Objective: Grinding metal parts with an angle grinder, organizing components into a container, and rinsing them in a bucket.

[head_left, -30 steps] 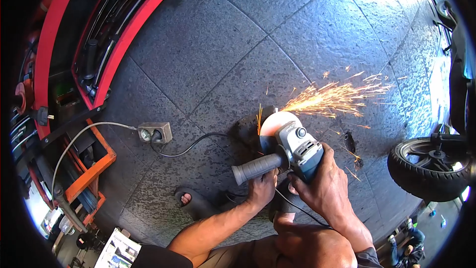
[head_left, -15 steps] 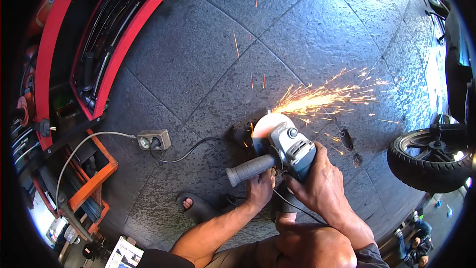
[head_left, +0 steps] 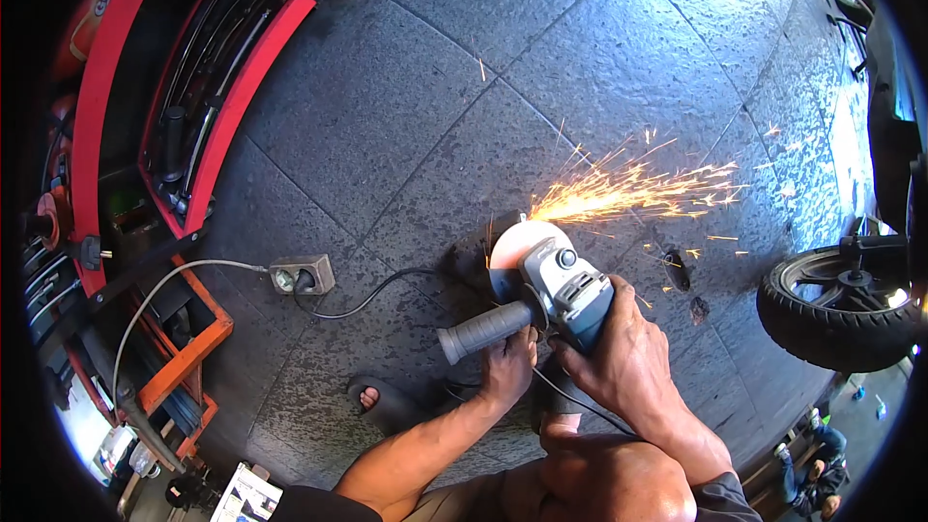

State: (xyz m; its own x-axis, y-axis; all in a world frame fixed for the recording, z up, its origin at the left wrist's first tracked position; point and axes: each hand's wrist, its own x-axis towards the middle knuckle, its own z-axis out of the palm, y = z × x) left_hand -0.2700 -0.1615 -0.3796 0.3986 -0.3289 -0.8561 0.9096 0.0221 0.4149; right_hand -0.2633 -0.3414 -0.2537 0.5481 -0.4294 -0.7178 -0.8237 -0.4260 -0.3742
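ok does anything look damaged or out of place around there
Two dark, irregular patches on the dark grey tiled floor, right of the silver and dark teal angle grinder, look odd: they interrupt the tile surface like chipped spots, though whether they're pits or stains is unclear.

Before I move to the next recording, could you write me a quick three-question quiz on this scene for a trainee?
1. Multiple choice: which grip is wrapped round the body of the angle grinder? a) left only b) right only c) neither
2. True or false: the sparks stream toward the picture's left.
3. Fill in: left of the angle grinder, a black plug sits in a ____.

Key: 1. b, the right grip. 2. False; the sparks stream to the right. 3. Socket block.
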